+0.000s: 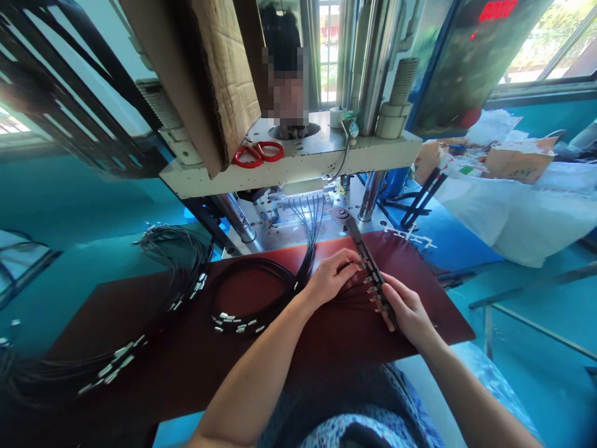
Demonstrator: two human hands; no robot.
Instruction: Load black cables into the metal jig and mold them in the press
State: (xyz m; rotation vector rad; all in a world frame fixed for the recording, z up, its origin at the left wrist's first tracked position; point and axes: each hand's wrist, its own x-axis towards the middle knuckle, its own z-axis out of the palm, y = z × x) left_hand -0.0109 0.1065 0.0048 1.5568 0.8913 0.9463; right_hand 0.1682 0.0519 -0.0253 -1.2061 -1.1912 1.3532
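A dark, long metal bar fixture (366, 254) with a round bolted end and small metal pieces along its left edge is held at a slant above the brown board. My right hand (408, 308) is closed round its lower part, thumb on top. My left hand (333, 277) has its fingers pinched at the bar's left edge; whatever lies between the fingertips is hidden. Thin black cables (352, 300) run from the bar leftward beneath my left hand. Beside that hand, a bundle of black cables (306, 266) reaches from the press into a coil with silvery-white pieces (237, 322).
More cable coils (184, 239) lie at left on the brown board (275, 373). Ahead stands a press with a pale crossbeam (321, 163), red-handled scissors (259, 154) and cardboard (228, 81). White branched strips (413, 236) and white sacks (499, 211) are at right.
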